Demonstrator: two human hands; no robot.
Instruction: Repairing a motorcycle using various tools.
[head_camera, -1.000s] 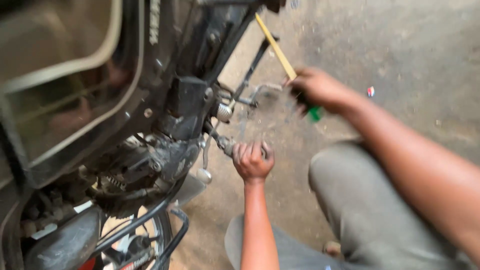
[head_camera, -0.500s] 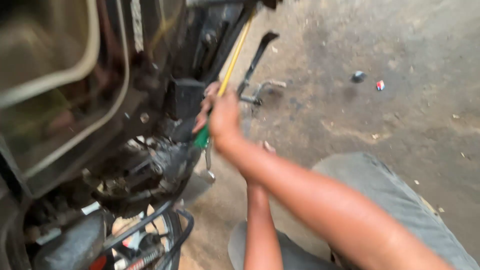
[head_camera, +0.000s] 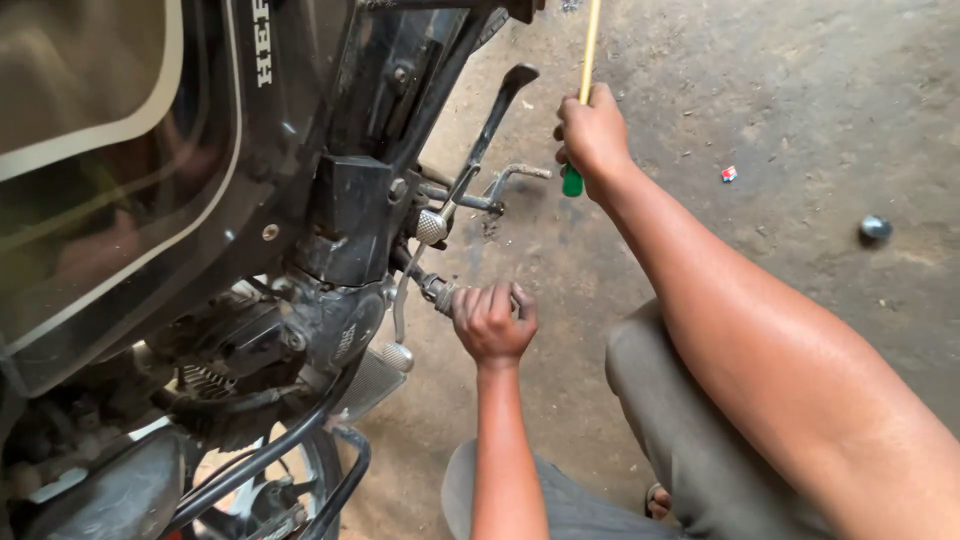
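You face a glossy black motorcycle body (head_camera: 250, 200) with a curved pale cream stripe. Your right hand (head_camera: 592, 130) grips a long tool with a yellow shaft and green handle end (head_camera: 572, 183). Grey trousers (head_camera: 700, 450) cover your knees; the concrete floor (head_camera: 800, 100) is dusty brown-grey.

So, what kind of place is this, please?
Probably a roadside or workshop repair spot for motorcycles. A black motorcycle stands on a stained concrete floor, and the right hand holds a long yellow-handled tool beside it.
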